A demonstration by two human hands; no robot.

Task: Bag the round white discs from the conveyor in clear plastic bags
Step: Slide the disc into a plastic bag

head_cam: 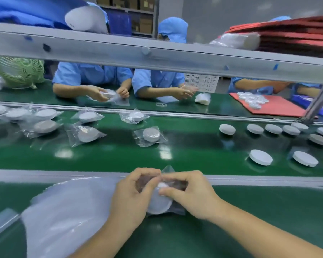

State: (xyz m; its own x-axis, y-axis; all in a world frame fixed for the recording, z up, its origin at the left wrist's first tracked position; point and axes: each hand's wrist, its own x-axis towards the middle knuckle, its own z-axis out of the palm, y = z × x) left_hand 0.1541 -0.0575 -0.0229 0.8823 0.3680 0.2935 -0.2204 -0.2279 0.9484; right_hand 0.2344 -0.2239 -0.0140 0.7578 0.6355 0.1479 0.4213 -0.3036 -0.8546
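- Nearest the viewer, on the green work strip (250, 211), the left hand (132, 190) and the right hand (190, 192) meet over one white disc (159, 203).
- Both hands have curled fingers and pinch the clear bag (167, 170) at its far end. The disc sits inside this bag, low on the strip between the two palms.
- Step in hand, by judgement: closing or folding the bag mouth. This unit looks almost complete but is not yet set on the belt.
- Just left of the hands lies a stack of empty bags (67, 211), close against the left forearm. The supply appears ample.
- Beyond the grey rail (268, 180) runs the conveyor belt (119, 157).
- On the right part of the belt, two bare discs (260, 157) (305, 158) lie nearest. A far row of bare discs (254, 128) sits behind them. None of these is bagged; they are the work left.
- On the left and centre of the belt lie bagged discs (151, 135), well apart from one another. These count as finished units.
- Across the belt, other persons in blue sleeves (93, 73) handle discs and bags on the far strip.
- At far right, a red tray (280, 108) holds more discs.
- Overall judgement: the run is mid-way, with roughly as many bare discs in view as bagged ones.
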